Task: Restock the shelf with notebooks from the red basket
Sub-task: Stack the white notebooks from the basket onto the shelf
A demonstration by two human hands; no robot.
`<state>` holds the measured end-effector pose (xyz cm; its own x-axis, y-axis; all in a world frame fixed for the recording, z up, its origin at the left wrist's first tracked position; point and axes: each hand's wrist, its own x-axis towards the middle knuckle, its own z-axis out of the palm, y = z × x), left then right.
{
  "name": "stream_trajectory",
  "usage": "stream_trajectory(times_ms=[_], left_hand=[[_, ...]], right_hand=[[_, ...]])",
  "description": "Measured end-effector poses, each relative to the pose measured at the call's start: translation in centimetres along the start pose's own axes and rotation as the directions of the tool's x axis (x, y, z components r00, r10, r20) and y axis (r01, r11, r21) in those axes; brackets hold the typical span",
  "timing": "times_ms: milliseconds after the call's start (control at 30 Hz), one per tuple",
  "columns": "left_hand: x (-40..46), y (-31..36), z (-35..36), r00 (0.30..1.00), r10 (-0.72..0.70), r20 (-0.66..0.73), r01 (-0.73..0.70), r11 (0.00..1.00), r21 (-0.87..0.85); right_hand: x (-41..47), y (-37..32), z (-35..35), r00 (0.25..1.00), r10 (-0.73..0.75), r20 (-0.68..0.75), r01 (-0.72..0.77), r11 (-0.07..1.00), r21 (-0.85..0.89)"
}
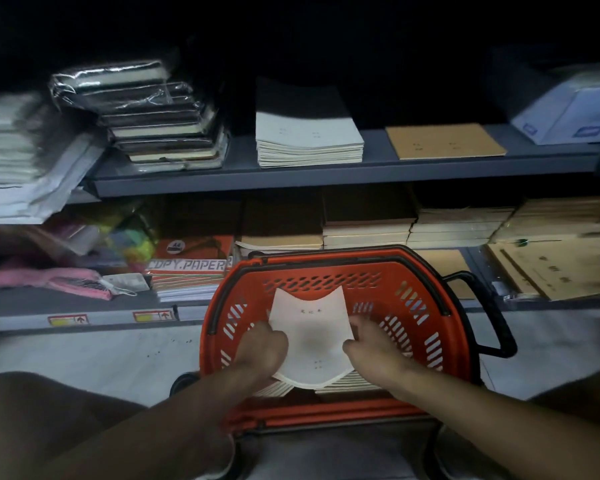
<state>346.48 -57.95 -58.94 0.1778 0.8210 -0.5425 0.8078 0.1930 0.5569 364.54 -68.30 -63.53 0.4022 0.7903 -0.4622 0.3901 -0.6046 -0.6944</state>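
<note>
Red plastic basket (329, 271), slotted walls, black handles, sat on pale floor in front of shelving unit, centre-bottom of view. Inside: several stacks of pale notebooks (312, 327), spines toward the person.

Hands:
- Left hand (262, 349): fingers curled round left edge of top bundle of notebooks, gripping it.
- Right hand (369, 342): fingers curled on right edge of same bundle, gripping it. Bundle bowed between the two hands, far corners curling up; it lay just above the stacks left in basket, within basket walls.

Upper grey shelf (326, 174), l. to r.:
- Plastic-wrapped dark journals (160, 123), leaning stack.
- White notebook stack (307, 140), approx. mid-shelf, top cover w/ small marks.
- Single brown kraft notebook (445, 142), flat, well apart from white stack.
- Blue-white box (568, 116), far r., blurred.

Far left: white paper stacks (11, 140) & envelopes, blurred.

Lower shelf, behind basket:
- Copy paper ream (191, 265), red-orange wrap, "COPY.PAPER" label, just left of basket.
- Pink pouch (45, 277) & bright coloured packs further l.
- Kraft/cream notebook stacks (413, 226) in a row behind basket rim.
- Brown printed covers (551, 271) far r.

Scene dim; upper part of view black. Person's knees at lower corners.
</note>
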Motion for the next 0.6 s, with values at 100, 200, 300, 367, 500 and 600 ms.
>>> stream_trajectory(times_ms=[100, 200, 300, 367, 500, 600], left_hand=[[-1.4, 0.1, -0.3, 0.988, 0.155, 0.006, -0.155, 0.986, 0.053], [-3.0, 0.6, -0.7, 0.966, 0.260, 0.005, -0.259, 0.961, 0.097], [-5.0, 1.2, -0.8, 0.941, 0.339, -0.015, -0.335, 0.935, 0.114], [-6.2, 1.5, -0.8, 0.915, 0.401, -0.035, -0.395, 0.911, 0.113], [-8.0, 1.9, -0.9, 0.853, 0.516, -0.073, -0.511, 0.856, 0.082], [-8.4, 2.1, -1.0, 0.818, 0.564, -0.115, -0.564, 0.825, 0.033]], right_hand=[[-3.3, -2.1, -1.4, 0.997, -0.075, -0.020, 0.076, 0.996, 0.053], [-5.4, -1.8, -2.3, 0.988, -0.145, -0.043, 0.149, 0.982, 0.111], [-6.9, -1.6, -2.9, 0.974, -0.203, -0.097, 0.218, 0.959, 0.181], [-7.6, -1.4, -3.1, 0.958, -0.254, -0.132, 0.275, 0.944, 0.181], [-8.8, -1.1, -3.5, 0.920, -0.320, -0.226, 0.360, 0.919, 0.161], [-9.3, -1.1, -3.6, 0.883, -0.362, -0.299, 0.423, 0.889, 0.176]])
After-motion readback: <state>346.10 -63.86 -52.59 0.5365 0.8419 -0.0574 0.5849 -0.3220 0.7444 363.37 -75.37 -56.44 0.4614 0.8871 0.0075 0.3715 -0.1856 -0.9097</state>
